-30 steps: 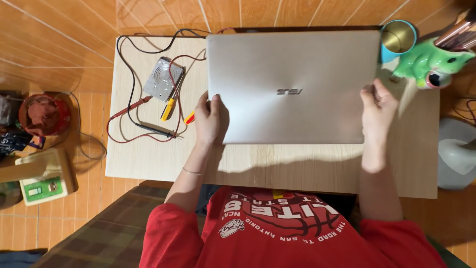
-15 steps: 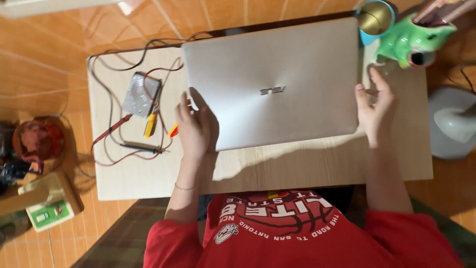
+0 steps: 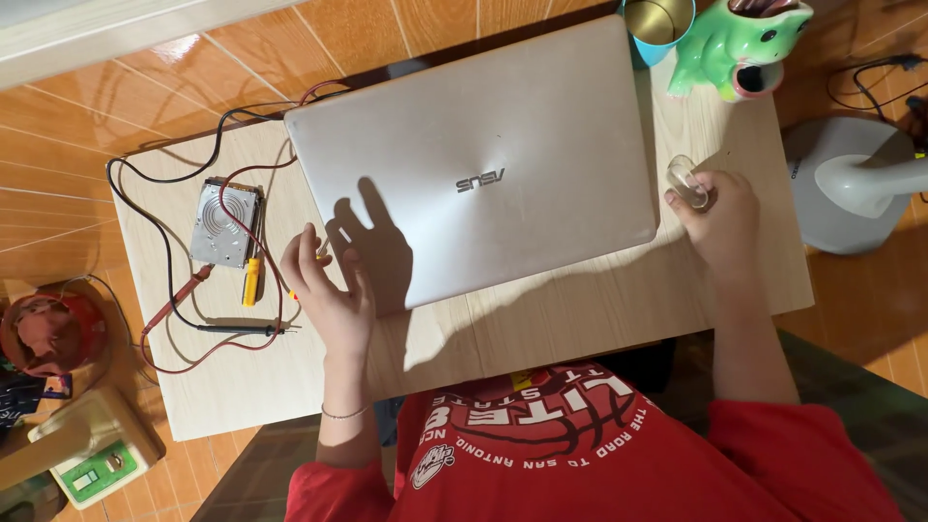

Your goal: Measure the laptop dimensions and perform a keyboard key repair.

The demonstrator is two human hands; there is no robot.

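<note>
A closed silver laptop (image 3: 483, 164) lies on a small light wooden table (image 3: 580, 309). My left hand (image 3: 329, 290) hovers at the laptop's front left corner with its fingers spread, holding nothing and casting a shadow on the lid. My right hand (image 3: 723, 220) rests on the table just right of the laptop, with its fingers closed around a small clear round object (image 3: 688, 182).
Left of the laptop lie a bare hard drive (image 3: 224, 222), a yellow screwdriver (image 3: 251, 280) and red and black test leads (image 3: 174, 290). A teal cup (image 3: 657, 24) and a green frog holder (image 3: 739, 43) stand at the back right. A white lamp base (image 3: 851, 184) is off the table's right side, and a meter (image 3: 92, 454) sits on the floor.
Both hands have let go of the laptop's sides. My left hand has lifted and opened near the front left corner. My right hand has moved to the table and closed on the clear object.
</note>
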